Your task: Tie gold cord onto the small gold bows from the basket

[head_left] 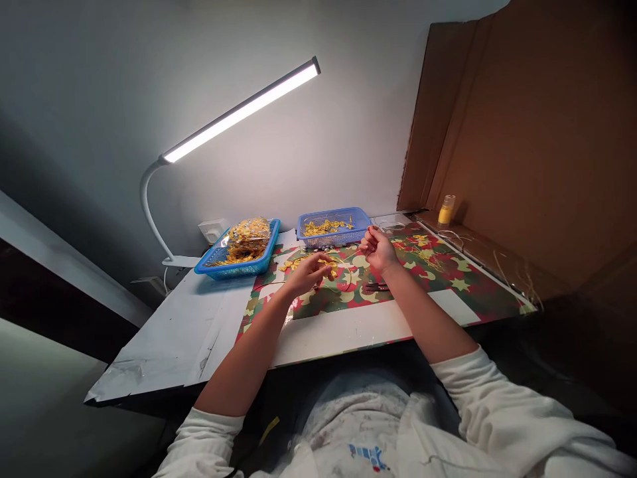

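Pinching right hand [377, 247]: fingertips drawn together, raised over the sheet's far half; cannot tell what, if anything, sits between them.
Left hand [309, 273]: fingers loosely bent and a bit spread, low over yellow pieces; no firm grip visible.
Both hands: well apart from each other.
Thin cord [350, 277]: pale greenish, curving over the sheet between the hands; its ends are too fine to trace.
Yellow pieces [288, 264]: loose pile on the sheet, just beside and partly behind left hand.
Dark tool [375, 287]: lying beside right forearm, partly covered by it; kind unclear.
Patterned sheet [460, 284]: red, green and cream, stars on it, spread on white table [182, 332].
Left basket [235, 268]: blue, holds yellow bits and a clear bag [253, 228].
Right basket [334, 237]: blue, behind the hands, yellow bits inside.
Yellow strands [428, 257]: scattered right of right hand.
Lamp [243, 109]: lit, left, tilted bar.
Jar [446, 210]: yellow contents, far right, near cardboard [527, 133].
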`<state>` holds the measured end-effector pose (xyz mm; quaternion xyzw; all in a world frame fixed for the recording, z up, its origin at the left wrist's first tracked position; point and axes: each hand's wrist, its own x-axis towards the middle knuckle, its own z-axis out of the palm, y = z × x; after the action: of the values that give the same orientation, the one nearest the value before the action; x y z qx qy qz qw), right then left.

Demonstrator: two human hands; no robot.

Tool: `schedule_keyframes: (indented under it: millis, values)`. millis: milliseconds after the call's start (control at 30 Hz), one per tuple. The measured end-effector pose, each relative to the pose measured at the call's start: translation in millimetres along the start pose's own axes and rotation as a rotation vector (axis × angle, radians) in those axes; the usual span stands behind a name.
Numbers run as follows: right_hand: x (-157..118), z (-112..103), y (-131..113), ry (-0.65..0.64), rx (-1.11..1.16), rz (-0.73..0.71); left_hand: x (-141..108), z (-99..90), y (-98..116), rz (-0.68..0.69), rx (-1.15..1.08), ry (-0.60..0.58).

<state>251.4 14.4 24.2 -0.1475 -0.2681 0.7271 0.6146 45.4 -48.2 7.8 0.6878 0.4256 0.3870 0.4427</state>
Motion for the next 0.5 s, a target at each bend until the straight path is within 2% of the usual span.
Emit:
schedule_keyframes:
  millis: [200,400,500]
  values:
    - [5.7,-5.8,5.8,0.112,-0.037,0.081,-2.0,5.2,4.6,0.043,0.0,0.002]
    - [7.1,-8.4,1.4,0.154,-0.037,0.096,-0.1,1.0,1.3,0.116,-0.021,0.113]
    - [7.3,-8.4,-1.7,0.172,-0.05,0.115,-1.2,1.7,3.0,0.09,-0.006,0.069]
